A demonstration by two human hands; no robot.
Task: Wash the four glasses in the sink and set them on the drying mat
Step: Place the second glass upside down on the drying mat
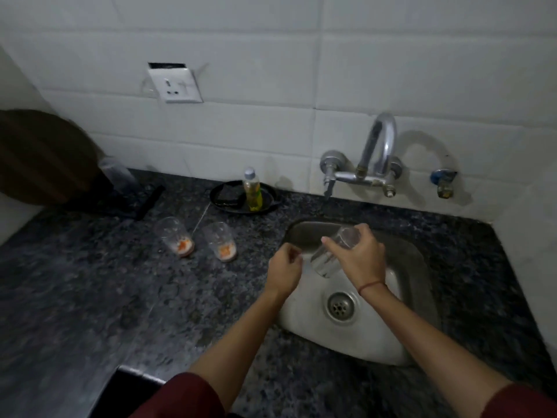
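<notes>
Over the sink, the right hand holds a clear glass tilted, its fingers curled round the upper half. Thin glass likely handles light, breakable and slick once wet, so a full wrap at mid-body suits it better than a rim pinch. The left hand sits just beside the lower end, fingers curled; whether it touches is unclear. On the tabletop stand a soiled glass and a second soiled glass.

A home kitchen: a steel sink lies under the fingers, with a wall tap and white tiles beyond them. Left of them, a speckled stone worktop carries a dish-soap bottle.
</notes>
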